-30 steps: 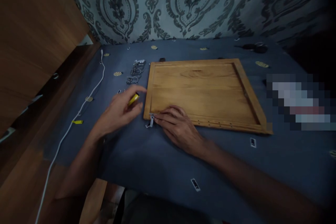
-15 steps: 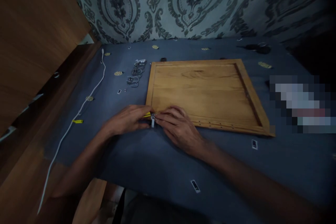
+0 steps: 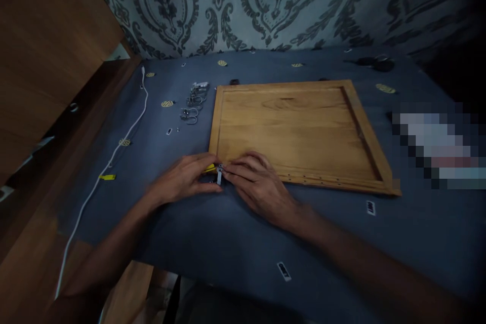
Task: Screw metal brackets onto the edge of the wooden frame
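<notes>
Left hand [image 3: 186,179]: moved in to the metal bracket [image 3: 219,177], grip closed around a yellow tool [image 3: 209,167].
Bracket: at the wooden panel's [image 3: 284,126] near-left corner; might skew if steadying fingertips slip.
Right hand [image 3: 261,187]: touches it; cannot tell whether pinching.

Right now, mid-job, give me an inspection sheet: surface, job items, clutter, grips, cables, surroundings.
Surface: blue cover printed with yellow shapes and small labels.
Job items: wooden panel lying flat, recessed face up, holes along its near edge; metal bracket at its near left corner.
Clutter: loose metal parts left of the panel; dark object at far right, unidentified.
Grips: left hand holds a yellow item beside the bracket; right hand rests on the panel's near edge, fingertips at the bracket.
Cables: white cable down the left side, yellow tag on it.
Surroundings: patterned curtain behind, wooden cabinet left; pixelated patch right, unreadable.
</notes>
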Available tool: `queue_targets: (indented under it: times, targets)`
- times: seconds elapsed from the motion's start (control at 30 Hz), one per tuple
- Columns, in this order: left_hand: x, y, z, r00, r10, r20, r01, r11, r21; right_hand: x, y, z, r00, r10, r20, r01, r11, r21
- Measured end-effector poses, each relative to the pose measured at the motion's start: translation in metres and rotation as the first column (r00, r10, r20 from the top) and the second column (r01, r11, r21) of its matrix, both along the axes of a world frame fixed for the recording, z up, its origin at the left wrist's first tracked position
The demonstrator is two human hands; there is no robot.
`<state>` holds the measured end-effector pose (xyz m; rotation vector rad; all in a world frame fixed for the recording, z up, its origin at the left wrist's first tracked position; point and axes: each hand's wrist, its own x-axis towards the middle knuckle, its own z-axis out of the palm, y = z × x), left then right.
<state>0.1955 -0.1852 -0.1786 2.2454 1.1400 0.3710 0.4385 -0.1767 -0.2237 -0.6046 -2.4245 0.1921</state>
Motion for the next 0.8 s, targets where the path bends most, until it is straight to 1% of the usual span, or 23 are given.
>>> queue_targets:
  times: [0.07,0.27,0.53,0.8]
  targets:
    - [0.0004,0.0006,0.0,1.0,-0.004,0.03,0.004,1.0,-0.018,-0.0007,-0.0006,-0.0008,1.0,-0.008,-0.009,0.008,1.0,0.013]
    - [0.0006,0.0033,0.0046,0.998,0.03,0.049,-0.022,0.989,-0.149,-0.0019,-0.0027,0.0005,0.999,-0.036,-0.015,0.036,0.999,0.038]
    - [0.0033,0.0047,0.0077,0.991,0.083,0.106,-0.056,0.969,-0.242,-0.0015,-0.0029,-0.0011,0.999,-0.035,-0.032,0.037,0.997,0.067]
    - [0.0032,0.0048,0.0058,0.986,0.113,0.119,-0.078,0.961,-0.266,-0.0004,-0.0027,-0.0016,0.999,-0.012,-0.031,0.013,1.0,0.029]
